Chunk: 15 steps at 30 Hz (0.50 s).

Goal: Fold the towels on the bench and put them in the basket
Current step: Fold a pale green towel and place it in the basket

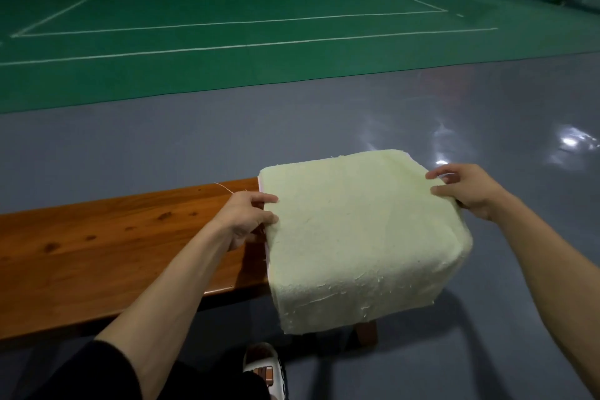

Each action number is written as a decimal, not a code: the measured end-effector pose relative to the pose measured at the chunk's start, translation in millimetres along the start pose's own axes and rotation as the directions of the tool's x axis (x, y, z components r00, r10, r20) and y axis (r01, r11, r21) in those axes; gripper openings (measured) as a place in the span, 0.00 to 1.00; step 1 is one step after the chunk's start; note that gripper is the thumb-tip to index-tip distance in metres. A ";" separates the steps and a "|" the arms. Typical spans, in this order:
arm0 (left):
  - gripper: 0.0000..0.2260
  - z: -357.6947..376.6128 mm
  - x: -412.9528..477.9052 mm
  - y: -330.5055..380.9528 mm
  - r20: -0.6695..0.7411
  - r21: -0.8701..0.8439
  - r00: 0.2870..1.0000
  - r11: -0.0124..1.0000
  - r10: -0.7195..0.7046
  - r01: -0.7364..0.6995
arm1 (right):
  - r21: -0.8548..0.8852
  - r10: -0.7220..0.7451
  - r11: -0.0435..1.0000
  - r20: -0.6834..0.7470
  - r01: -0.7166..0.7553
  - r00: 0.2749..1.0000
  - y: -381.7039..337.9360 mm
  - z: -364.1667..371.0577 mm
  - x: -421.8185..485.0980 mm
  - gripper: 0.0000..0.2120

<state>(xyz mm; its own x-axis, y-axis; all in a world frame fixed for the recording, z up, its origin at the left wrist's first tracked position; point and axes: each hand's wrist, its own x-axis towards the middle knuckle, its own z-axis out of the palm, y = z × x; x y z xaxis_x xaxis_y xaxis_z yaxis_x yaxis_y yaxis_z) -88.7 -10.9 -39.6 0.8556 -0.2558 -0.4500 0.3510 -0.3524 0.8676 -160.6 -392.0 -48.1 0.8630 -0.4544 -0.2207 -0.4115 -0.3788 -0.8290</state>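
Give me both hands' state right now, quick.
Left hand: closed, pinching the left edge of the pale yellow towel.
Right hand: closed, pinching the same towel's right edge.

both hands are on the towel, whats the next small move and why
Probably carry the right hand over to the left hand, folding the towel in half. Each hand pinches an opposite edge, and the towel lies spread over the end of the bench, its near part hanging off.
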 end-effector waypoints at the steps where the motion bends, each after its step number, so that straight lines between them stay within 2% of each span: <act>1: 0.21 0.1 -0.6 -0.7 -0.002 -0.030 1.000 1.000 0.009 -0.009 | 0.031 -0.013 0.999 -0.022 0.014 1.000 -0.6 -1.8 -0.9 0.12; 6: 0.26 -12.1 -2.9 -8.2 -0.001 -0.179 0.997 0.981 0.082 -0.081 | 0.095 -0.028 0.995 0.043 0.024 0.999 -12.4 -7.3 -13.8 0.15; 10: 0.24 -51.6 -9.1 -17.5 0.002 -0.302 0.994 0.948 0.109 -0.103 | 0.086 -0.152 0.985 0.040 0.149 0.987 -39.1 -4.2 -22.3 0.18; 15: 0.23 -128.1 -21.5 -42.6 0.015 -0.334 0.995 0.938 0.100 -0.089 | 0.274 -0.163 0.954 0.136 0.122 0.977 -73.0 40.5 -38.8 0.19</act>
<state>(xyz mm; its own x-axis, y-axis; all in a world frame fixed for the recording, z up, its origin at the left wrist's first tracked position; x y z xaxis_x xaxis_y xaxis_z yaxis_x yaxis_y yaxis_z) -73.3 125.0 -39.7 0.8806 -0.3030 -0.3642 0.3801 -0.0071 0.9249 -152.1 -314.1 0.1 0.9503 -0.2727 -0.1500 -0.2075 -0.1959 -0.9584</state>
